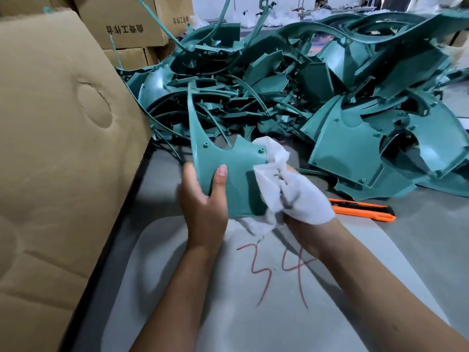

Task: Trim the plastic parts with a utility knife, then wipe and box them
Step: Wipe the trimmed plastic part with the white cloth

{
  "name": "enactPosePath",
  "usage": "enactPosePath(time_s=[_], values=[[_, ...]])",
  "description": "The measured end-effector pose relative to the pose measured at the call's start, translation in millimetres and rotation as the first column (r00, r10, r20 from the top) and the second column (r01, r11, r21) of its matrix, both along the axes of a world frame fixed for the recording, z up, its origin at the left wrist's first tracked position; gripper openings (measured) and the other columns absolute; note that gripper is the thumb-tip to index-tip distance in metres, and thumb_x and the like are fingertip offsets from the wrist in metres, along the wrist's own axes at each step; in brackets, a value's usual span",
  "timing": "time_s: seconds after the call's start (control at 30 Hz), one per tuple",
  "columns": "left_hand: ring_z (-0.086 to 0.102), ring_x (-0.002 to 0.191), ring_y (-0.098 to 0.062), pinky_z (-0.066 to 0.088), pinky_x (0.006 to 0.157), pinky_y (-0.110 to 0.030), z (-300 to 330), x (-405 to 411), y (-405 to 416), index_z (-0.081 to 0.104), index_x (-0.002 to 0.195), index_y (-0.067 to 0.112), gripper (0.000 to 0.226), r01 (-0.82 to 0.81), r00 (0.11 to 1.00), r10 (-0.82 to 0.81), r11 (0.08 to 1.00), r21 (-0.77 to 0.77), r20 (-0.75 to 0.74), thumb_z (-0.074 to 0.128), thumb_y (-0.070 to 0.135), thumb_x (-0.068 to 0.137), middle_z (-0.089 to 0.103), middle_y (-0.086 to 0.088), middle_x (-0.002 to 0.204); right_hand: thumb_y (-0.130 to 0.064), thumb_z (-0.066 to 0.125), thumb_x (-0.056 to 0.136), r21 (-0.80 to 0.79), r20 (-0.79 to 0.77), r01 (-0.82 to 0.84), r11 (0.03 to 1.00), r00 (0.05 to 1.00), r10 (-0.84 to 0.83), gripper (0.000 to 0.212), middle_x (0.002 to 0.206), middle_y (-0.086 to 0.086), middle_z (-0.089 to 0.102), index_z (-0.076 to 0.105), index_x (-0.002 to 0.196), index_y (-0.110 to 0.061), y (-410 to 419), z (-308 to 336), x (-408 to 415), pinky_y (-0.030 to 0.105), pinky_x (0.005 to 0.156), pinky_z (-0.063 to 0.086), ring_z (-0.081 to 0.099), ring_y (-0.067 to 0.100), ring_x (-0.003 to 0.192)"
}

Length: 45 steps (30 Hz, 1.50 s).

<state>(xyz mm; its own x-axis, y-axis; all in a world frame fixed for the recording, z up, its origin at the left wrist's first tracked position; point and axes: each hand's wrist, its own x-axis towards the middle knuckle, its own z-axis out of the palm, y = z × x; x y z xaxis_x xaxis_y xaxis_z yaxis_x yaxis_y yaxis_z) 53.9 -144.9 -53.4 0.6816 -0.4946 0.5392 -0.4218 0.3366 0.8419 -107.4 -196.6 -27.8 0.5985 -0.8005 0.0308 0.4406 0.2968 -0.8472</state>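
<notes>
A grey worktable (418,250) in a packing room, brown cartons stacked behind and a big cardboard flap (63,148) leaning in on the left. Across the back of the table sprawls a heap of green parts (291,80), tangled every which way.

Up front, the left hand (203,199) grips one green plastic part (228,168) by its lower left edge, thumb laid up the face, fingers curled behind. The right hand (302,209) is bunched round a white cloth (286,184), pressing it against the part's right side. Wiping, by the look of it. The orange knife (363,210) lies on the table just right of that hand, nobody touching it; whether its blade is out, I can't tell.

The part is held above the table, over a pale sheet (330,313) marked 34 in red. Its long axis runs from the broad base near the palms up and away, narrowing to a thin horn that points toward the heap, leaning slightly left.

Risks? That slim horn sits close to the pile and could snag there if the part swings. A hard rub from the cloth against a one-edge grip could twist the part loose.
</notes>
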Motion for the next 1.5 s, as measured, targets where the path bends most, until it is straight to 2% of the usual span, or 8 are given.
enactPosePath(time_s=[0.1,0.27,0.57,0.8,0.93,1.1,1.37,1.5], values=[[0.068,0.083,-0.004,0.056,0.07,-0.029,1,-3,1,0.054,0.095,0.028,0.015,-0.022,0.997,0.024,0.999,-0.026,0.077,0.065,0.038,0.096,0.07,0.022,0.093,-0.005,0.06,0.104,-0.375,-0.197,-0.01,0.927,0.978,-0.069,0.024,0.116,0.0,0.077,0.065,0.127,-0.012,2,-10,2,0.027,0.078,0.061,0.074,0.019,0.104],[0.073,0.093,-0.016,0.061,0.081,-0.046,2,0,-5,0.059,0.103,0.02,0.025,0.183,0.983,-0.182,0.981,0.07,-0.024,0.067,0.041,0.093,0.075,0.008,0.101,0.002,0.07,0.095,-0.66,-0.344,0.107,0.744,0.837,-0.425,0.012,0.075,-0.003,0.061,0.068,0.084,-0.003,-8,-17,-5,0.024,0.063,0.045,0.052,0.003,0.069],[0.074,0.105,-0.026,0.061,0.088,-0.052,14,19,3,0.06,0.123,0.028,0.032,0.532,0.844,-0.533,0.815,0.23,-0.063,0.071,0.038,0.094,0.075,-0.002,0.117,-0.024,0.054,0.11,-0.525,-0.216,-0.034,0.85,0.972,-0.095,0.042,0.058,0.019,0.043,0.05,0.074,-0.004,-9,2,-17,0.026,0.041,0.025,0.03,0.025,0.038],[0.073,0.093,-0.018,0.061,0.078,-0.047,18,1,8,0.06,0.11,0.014,0.022,0.205,0.977,-0.208,0.977,0.058,0.055,0.068,0.03,0.098,0.074,0.005,0.101,-0.009,0.069,0.095,-0.442,-0.183,0.254,0.86,0.914,-0.363,0.018,0.072,0.002,0.064,0.067,0.078,-0.005,-10,-18,0,0.03,0.058,0.047,0.055,0.016,0.066],[0.07,0.09,-0.003,0.055,0.074,-0.02,19,-10,5,0.058,0.109,0.009,0.016,0.068,0.997,-0.07,0.996,-0.062,-0.026,0.066,0.02,0.101,0.072,0.017,0.098,-0.012,0.069,0.085,-0.424,-0.123,0.309,0.851,0.911,-0.393,0.013,0.07,-0.007,0.067,0.074,0.075,-0.019,-5,-20,6,0.021,0.054,0.049,0.057,0.006,0.064],[0.068,0.095,-0.017,0.059,0.082,-0.04,16,-26,5,0.055,0.109,0.006,0.016,-0.047,0.997,0.04,0.992,-0.116,-0.064,0.063,0.017,0.102,0.069,-0.001,0.105,-0.004,0.069,0.098,-0.359,-0.078,0.362,0.86,0.907,-0.414,0.014,0.082,0.003,0.073,0.078,0.09,-0.011,-7,-27,11,0.031,0.067,0.056,0.064,0.014,0.075],[0.065,0.109,-0.012,0.054,0.095,-0.032,26,-42,-2,0.046,0.114,0.027,0.023,-0.129,0.989,0.102,0.95,-0.284,-0.108,0.048,0.005,0.107,0.06,0.001,0.118,-0.006,0.074,0.082,0.037,0.195,0.424,0.905,0.885,-0.423,0.018,0.093,0.008,0.078,0.081,0.092,-0.018,5,-28,22,0.031,0.071,0.06,0.072,0.017,0.082],[0.056,0.126,0.0,0.044,0.106,-0.025,19,-53,-6,0.04,0.126,0.047,0.035,0.028,0.986,-0.057,0.983,-0.18,-0.158,0.04,0.015,0.11,0.054,0.027,0.133,-0.014,0.07,0.099,-0.046,0.081,0.351,0.935,0.934,-0.347,0.01,0.087,0.01,0.072,0.071,0.102,-0.004,17,-31,32,0.033,0.067,0.056,0.066,0.02,0.075]])
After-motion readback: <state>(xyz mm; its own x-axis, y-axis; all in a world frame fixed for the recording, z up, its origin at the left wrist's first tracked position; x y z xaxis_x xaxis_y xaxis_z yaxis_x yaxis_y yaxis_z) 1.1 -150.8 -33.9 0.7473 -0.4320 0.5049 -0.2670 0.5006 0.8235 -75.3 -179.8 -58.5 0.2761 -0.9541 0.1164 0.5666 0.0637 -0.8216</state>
